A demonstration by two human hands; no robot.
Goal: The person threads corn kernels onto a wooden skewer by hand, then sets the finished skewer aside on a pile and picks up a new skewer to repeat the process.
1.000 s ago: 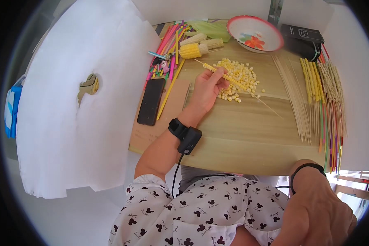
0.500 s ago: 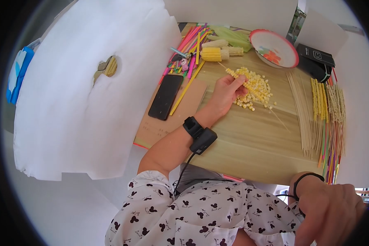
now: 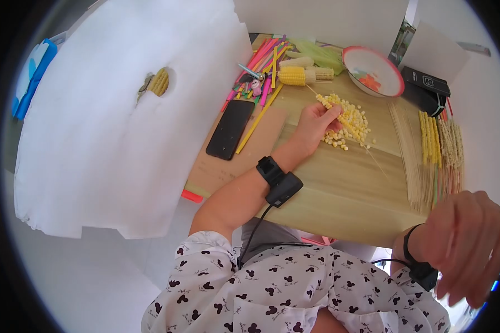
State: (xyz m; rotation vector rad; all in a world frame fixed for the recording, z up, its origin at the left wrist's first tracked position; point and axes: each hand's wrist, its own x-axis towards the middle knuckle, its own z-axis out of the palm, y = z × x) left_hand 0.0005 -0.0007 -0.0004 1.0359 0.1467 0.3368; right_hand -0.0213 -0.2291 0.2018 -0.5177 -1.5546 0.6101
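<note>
My left hand (image 3: 315, 125) pinches a corn skewer (image 3: 323, 100), a thin stick threaded with yellow kernels. The stick slants from upper left to lower right, and its bare lower end shows past the kernels. A pile of loose corn kernels (image 3: 356, 114) lies on the wooden table (image 3: 339, 188) under and beside the fingers. Close to the camera at lower right is my right hand (image 3: 469, 250), raised off the table. Its slightly blurred fingers stretch out and hang down, holding nothing visible. Bare bamboo skewers (image 3: 406, 161) lie on the table beyond it.
Partly stripped corn cobs (image 3: 292, 76) lie behind the pile, left of a red-rimmed bowl (image 3: 395, 72). Finished skewers (image 3: 430, 136) line the right side, near a black box (image 3: 425, 83). A phone (image 3: 229, 130) rests on cardboard (image 3: 205, 180); colored strips (image 3: 261, 58) lie behind it.
My right hand has risen and moved right, with its fingers stretching out from a more curled shape. My left hand keeps its grip on the corn skewer. The whole view has shifted slightly.
</note>
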